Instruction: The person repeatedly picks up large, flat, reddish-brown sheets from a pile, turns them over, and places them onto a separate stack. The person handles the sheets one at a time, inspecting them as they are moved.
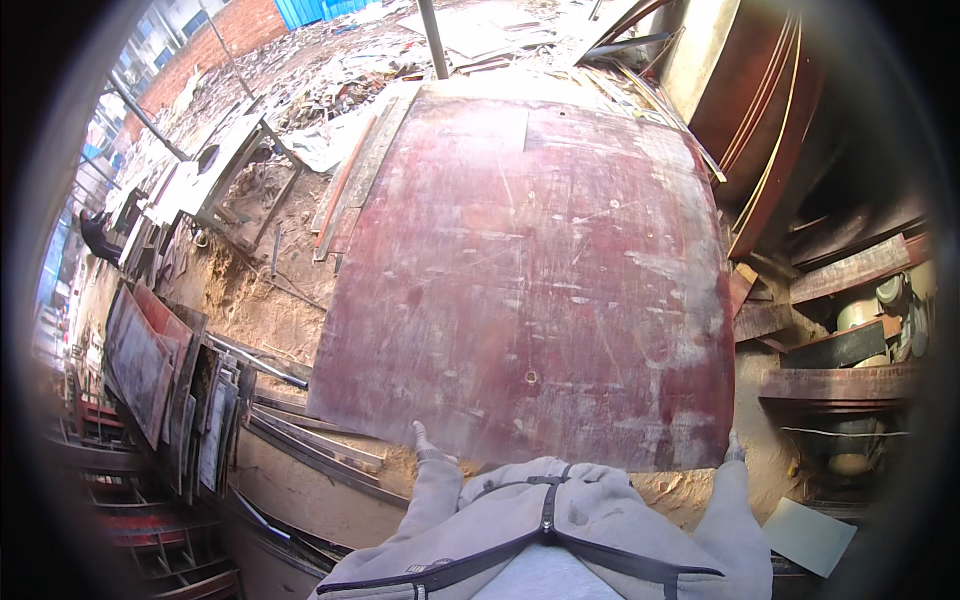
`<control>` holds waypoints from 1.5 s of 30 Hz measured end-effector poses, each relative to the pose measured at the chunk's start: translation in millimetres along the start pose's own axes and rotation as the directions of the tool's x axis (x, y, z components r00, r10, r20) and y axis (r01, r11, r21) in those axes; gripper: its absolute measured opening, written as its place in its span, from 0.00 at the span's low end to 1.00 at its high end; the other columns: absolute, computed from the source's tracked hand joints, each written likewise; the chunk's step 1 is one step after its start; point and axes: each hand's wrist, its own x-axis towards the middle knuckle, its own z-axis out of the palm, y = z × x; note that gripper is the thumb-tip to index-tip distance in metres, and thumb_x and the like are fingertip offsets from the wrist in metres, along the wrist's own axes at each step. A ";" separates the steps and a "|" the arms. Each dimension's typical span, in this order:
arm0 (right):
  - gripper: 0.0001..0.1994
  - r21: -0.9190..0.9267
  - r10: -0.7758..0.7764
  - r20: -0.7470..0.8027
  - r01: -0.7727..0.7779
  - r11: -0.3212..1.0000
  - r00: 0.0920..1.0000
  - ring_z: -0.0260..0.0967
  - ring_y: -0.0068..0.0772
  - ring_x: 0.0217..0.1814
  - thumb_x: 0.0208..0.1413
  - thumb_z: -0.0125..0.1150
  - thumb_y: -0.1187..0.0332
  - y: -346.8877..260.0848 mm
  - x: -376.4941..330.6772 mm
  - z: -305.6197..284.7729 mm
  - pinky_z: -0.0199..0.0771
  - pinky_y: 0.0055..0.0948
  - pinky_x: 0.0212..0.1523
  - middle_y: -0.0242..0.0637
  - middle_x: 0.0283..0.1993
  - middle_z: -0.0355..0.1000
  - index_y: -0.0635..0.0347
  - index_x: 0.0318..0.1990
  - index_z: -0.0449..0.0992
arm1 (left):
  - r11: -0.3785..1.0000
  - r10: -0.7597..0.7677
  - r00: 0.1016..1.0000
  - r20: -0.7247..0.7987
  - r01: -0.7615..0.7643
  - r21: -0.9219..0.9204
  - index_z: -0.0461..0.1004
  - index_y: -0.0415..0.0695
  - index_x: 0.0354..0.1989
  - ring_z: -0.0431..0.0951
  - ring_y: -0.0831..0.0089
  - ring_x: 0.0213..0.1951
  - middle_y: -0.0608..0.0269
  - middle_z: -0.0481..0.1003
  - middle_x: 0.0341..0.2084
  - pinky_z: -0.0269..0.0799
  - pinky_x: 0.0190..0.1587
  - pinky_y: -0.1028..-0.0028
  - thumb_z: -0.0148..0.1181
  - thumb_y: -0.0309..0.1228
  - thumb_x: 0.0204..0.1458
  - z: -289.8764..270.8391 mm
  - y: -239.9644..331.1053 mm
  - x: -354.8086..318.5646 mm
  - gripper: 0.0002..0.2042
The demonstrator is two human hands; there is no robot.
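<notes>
A large reddish-brown plywood sheet [540, 270], scuffed with pale patches and pierced by a few small holes, stretches out in front of me. My left hand [430, 446], in a light glove, closes on its near edge left of my body, thumb up at the rim and the other fingers hidden beneath. At the near right corner, my right hand [735, 450] grips the sheet's edge, with most of its fingers out of sight. Both arms wear grey sleeves and reach forward, wide apart.
Stacked boards [150, 370] lean at the left. A work table [215, 165] with a dark round opening stands on dirt beyond them. Timber pieces [840, 385] fill the right side, near a pale square panel [810, 535]. A metal post [432, 40] rises past the sheet's far edge.
</notes>
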 end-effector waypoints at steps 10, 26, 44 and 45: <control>0.39 0.014 0.054 -0.026 -0.054 0.998 0.998 0.74 0.38 0.57 0.61 0.62 0.40 -1.1 9.7 -0.4 0.77 0.42 0.59 0.46 0.59 0.76 0.73 0.62 0.73 | 0.995 -0.098 0.994 -0.055 0.096 -0.038 0.67 0.48 0.68 0.71 0.53 0.62 0.56 0.72 0.63 0.65 0.67 0.50 0.53 0.67 0.58 29.4 31.0 -33.4 0.40; 0.34 0.052 0.026 -0.166 -0.018 0.998 0.986 0.77 0.40 0.50 0.60 0.65 0.43 -51.7 102.1 65.6 0.80 0.41 0.51 0.42 0.54 0.79 0.69 0.56 0.79 | 0.994 -0.026 1.000 0.012 0.027 -0.107 0.69 0.48 0.67 0.73 0.52 0.60 0.56 0.73 0.62 0.69 0.65 0.50 0.48 0.58 0.66 115.4 27.0 48.7 0.31; 0.41 -0.196 -0.178 0.058 0.186 0.963 0.982 0.75 0.46 0.58 0.63 0.48 0.32 -150.4 226.0 179.6 0.74 0.41 0.59 0.45 0.57 0.78 0.68 0.60 0.76 | 0.997 0.073 0.973 0.220 -0.068 -0.032 0.65 0.39 0.68 0.71 0.51 0.62 0.48 0.71 0.62 0.67 0.66 0.50 0.56 0.58 0.61 306.5 29.1 121.9 0.37; 0.42 -0.319 -0.219 0.029 0.216 0.923 0.975 0.75 0.47 0.58 0.63 0.48 0.32 -160.3 217.5 187.7 0.73 0.41 0.60 0.45 0.57 0.78 0.68 0.60 0.76 | 0.997 0.081 0.972 0.222 -0.078 -0.023 0.65 0.39 0.68 0.71 0.51 0.62 0.48 0.71 0.62 0.67 0.66 0.50 0.56 0.58 0.61 311.6 28.9 119.2 0.37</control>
